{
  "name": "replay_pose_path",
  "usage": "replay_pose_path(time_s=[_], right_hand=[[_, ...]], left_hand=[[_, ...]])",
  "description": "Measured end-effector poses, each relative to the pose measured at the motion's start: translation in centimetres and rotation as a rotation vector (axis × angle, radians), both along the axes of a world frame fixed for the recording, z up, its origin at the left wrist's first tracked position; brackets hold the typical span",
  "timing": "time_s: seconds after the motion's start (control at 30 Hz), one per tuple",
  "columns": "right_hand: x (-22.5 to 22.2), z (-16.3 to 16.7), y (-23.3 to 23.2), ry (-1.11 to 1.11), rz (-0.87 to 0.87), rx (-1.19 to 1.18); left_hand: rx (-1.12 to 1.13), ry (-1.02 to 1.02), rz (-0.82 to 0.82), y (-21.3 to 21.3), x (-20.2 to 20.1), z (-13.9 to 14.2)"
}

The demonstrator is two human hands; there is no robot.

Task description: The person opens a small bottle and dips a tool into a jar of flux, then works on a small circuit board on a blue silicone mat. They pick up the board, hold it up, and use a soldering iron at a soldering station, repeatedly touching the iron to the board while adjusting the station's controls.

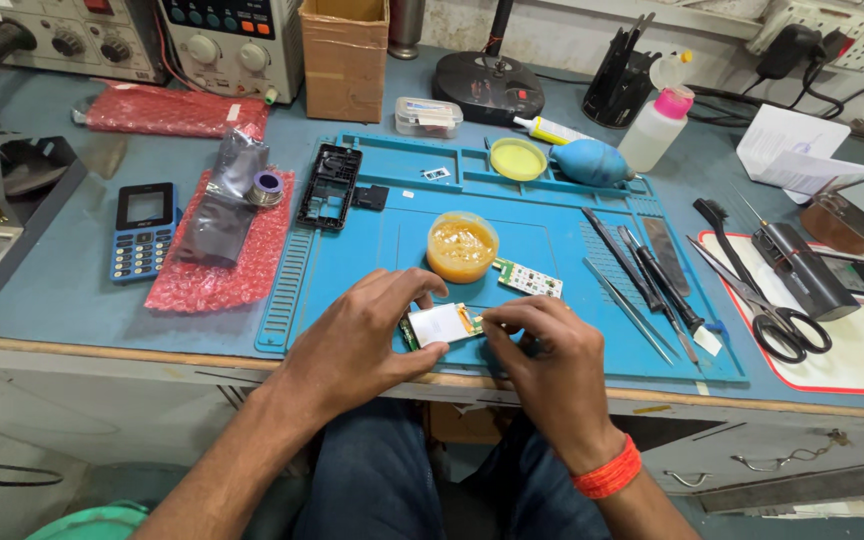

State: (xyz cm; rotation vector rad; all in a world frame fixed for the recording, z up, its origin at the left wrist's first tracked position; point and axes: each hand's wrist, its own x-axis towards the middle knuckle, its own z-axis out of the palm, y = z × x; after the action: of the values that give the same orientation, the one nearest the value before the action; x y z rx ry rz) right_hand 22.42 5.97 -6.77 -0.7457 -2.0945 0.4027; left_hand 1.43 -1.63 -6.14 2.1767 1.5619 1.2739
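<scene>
My left hand (367, 335) and my right hand (542, 350) meet near the front edge of a blue work mat (542, 235). Between them they hold a small phone circuit board with a white display panel (440, 324). The left thumb and fingers pinch its left side. My right fingertips grip its right end by the flex strip. A round tub of orange paste (461, 246) stands just behind the hands. A second small green circuit board (528, 279) lies beside the tub.
Tweezers and screwdrivers (642, 275) lie on the mat's right. Scissors (777, 315) and a soldering tool (802, 265) rest further right. A black phone frame (329, 186), blue keypad phone (142, 230), red bubble wrap (217, 260), cardboard box (344, 55) and squeeze bottle (658, 122) sit behind.
</scene>
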Motion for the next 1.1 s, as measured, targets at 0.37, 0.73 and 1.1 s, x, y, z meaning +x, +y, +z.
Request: replay_pose_path(time_s=[0.37,0.73,1.1], right_hand=[[0.16,-0.29,-0.54,-0.009,-0.048,-0.045],[0.38,-0.27,-0.53,-0.036,-0.020,-0.013],[0.54,-0.40,-0.48,-0.021,-0.033,-0.047]], left_hand=[[0.032,0.012,-0.001,-0.14,-0.04,0.05],[0.030,0.035,0.005,-0.20,-0.03,0.15],[-0.006,0.037,0.013,-0.10,-0.06,-0.04]])
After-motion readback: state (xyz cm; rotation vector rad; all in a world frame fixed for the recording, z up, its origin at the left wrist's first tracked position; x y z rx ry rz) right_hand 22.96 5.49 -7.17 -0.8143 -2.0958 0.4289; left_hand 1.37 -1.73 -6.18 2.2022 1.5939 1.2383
